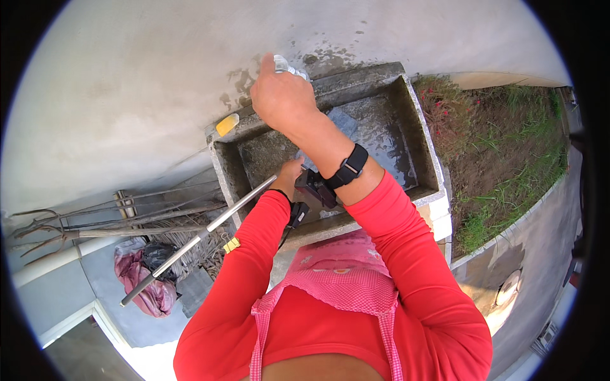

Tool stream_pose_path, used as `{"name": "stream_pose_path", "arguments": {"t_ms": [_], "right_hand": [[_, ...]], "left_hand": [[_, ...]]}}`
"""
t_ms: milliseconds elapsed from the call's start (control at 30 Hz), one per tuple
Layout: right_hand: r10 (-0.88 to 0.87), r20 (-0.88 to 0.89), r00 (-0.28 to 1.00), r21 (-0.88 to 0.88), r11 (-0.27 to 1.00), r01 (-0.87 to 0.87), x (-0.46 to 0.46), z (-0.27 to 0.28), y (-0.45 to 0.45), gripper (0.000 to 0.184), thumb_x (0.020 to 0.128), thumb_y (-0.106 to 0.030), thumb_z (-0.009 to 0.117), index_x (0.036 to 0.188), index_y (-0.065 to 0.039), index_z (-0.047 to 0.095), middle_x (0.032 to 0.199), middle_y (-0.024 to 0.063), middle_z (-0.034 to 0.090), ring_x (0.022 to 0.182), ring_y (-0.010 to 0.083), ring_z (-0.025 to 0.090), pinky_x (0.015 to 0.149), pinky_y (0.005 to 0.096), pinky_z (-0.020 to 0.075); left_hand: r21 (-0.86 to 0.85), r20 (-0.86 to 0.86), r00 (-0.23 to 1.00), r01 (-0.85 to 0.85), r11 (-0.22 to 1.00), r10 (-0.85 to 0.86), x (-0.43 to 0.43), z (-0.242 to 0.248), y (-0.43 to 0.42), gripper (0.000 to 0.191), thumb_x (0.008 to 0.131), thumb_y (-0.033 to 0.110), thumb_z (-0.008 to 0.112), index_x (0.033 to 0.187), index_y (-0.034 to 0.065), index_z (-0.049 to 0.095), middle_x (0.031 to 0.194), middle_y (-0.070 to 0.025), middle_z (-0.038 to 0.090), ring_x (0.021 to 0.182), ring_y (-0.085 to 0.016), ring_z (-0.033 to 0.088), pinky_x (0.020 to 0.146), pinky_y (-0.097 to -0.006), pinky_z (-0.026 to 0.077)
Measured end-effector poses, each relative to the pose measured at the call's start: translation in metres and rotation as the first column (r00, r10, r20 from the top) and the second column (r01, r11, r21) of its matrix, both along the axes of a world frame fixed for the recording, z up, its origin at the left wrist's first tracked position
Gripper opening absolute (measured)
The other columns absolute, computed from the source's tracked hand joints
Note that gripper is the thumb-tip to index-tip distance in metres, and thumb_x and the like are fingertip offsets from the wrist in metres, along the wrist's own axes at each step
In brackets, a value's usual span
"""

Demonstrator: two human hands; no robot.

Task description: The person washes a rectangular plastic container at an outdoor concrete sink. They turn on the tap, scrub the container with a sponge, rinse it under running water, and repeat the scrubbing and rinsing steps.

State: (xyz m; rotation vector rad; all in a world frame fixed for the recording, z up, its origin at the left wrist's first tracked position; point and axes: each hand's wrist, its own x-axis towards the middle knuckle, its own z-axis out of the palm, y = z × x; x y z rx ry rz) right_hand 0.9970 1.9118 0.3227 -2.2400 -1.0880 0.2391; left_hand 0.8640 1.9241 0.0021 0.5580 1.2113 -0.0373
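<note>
My left hand [289,174] is closed round a silver metal pole [209,228], which slants from the lower left to the concrete basin [221,166]. Its far end is hidden behind my right forearm. At the basin's wall side, my right hand [283,97] is held over a clear, shiny object [288,66], with one finger extended; its grip and the object's kind are unclear. A blue-grey piece [343,121], perhaps a cloth or mop pad, lies on the wet basin floor, partly hidden by my arm. A yellow and white block [228,124] rests on the basin's rim.
A stained wall [157,95] rises behind the basin. Wooden-handled tools [143,232], a twig broom [190,250] and pink and black plastic bags [155,295] are at the left. A planted soil bed [500,157] borders the right side. Black devices are strapped to both my wrists.
</note>
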Motion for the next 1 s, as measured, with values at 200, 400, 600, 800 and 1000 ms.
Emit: {"name": "stream_pose_path", "arguments": {"t_ms": [200, 400, 600, 800, 1000], "right_hand": [[0.153, -0.545, 0.824, 0.313, 0.949, 0.03, 0.024, -0.039, -0.043, 0.072, 0.095, -0.048, 0.05, 0.139, 0.007, 0.036, 0.076, 0.011, 0.069, 0.069, 0.0249, 0.066, 0.065, 0.0369, 0.0511], [0.007, -0.657, 0.754, 0.174, 0.975, 0.142, 0.02, -0.153, -0.114, 0.066, 0.094, -0.049, 0.054, 0.132, 0.005, 0.046, 0.078, 0.0112, 0.065, 0.067, 0.0181, 0.061, 0.064, 0.0337, 0.0492], [-0.093, -0.531, 0.842, -0.219, 0.975, -0.03, 0.001, -0.234, -0.207, 0.046, 0.09, -0.026, 0.065, 0.124, 0.002, 0.053, 0.081, 0.0172, 0.066, 0.076, 0.0306, 0.065, 0.071, 0.0386, 0.0507], [-0.137, -0.514, 0.847, -0.321, 0.946, -0.041, -0.013, -0.239, -0.243, 0.042, 0.09, -0.026, 0.064, 0.121, 0.001, 0.055, 0.088, 0.0206, 0.068, 0.085, 0.0382, 0.066, 0.075, 0.0433, 0.0512], [-0.073, -0.471, 0.879, -0.259, 0.964, -0.059, -0.008, -0.243, -0.236, 0.036, 0.091, -0.019, 0.063, 0.119, 0.002, 0.055, 0.085, 0.0192, 0.068, 0.079, 0.0314, 0.066, 0.07, 0.0374, 0.051]], "left_hand": [[0.134, -0.154, 0.98, 0.147, 0.98, -0.126, -0.016, -0.032, -0.013, 0.039, 0.094, 0.023, 0.058, 0.128, 0.0094, 0.047, 0.122, -0.0121, 0.058, 0.105, -0.032, 0.059, 0.084, -0.0528, 0.051], [0.278, -0.277, 0.861, 0.496, 0.822, -0.426, -0.021, 0.004, 0.016, 0.053, 0.087, 0.026, 0.067, 0.129, 0.0019, 0.047, 0.122, -0.0155, 0.057, 0.108, -0.033, 0.058, 0.085, -0.0488, 0.051], [0.751, -0.631, 0.773, 0.586, -0.306, -0.069, -0.03, 0.044, 0.138, 0.06, 0.076, 0.015, 0.071, 0.13, 0.0039, 0.048, 0.125, -0.0181, 0.053, 0.117, -0.038, 0.048, 0.098, -0.0437, 0.042], [0.323, -0.874, 0.463, 0.782, -0.532, 0.15, -0.034, 0.024, 0.214, 0.04, 0.092, 0.015, 0.044, 0.131, 0.0071, 0.048, 0.127, -0.0116, 0.051, 0.121, -0.03, 0.046, 0.101, -0.0466, 0.037], [0.442, -0.823, 0.568, 0.621, -0.647, -0.016, -0.048, 0.029, 0.226, 0.033, 0.089, 0.012, 0.051, 0.121, 0.0046, 0.056, 0.115, -0.0131, 0.055, 0.111, -0.033, 0.051, 0.093, -0.0429, 0.045]]}}
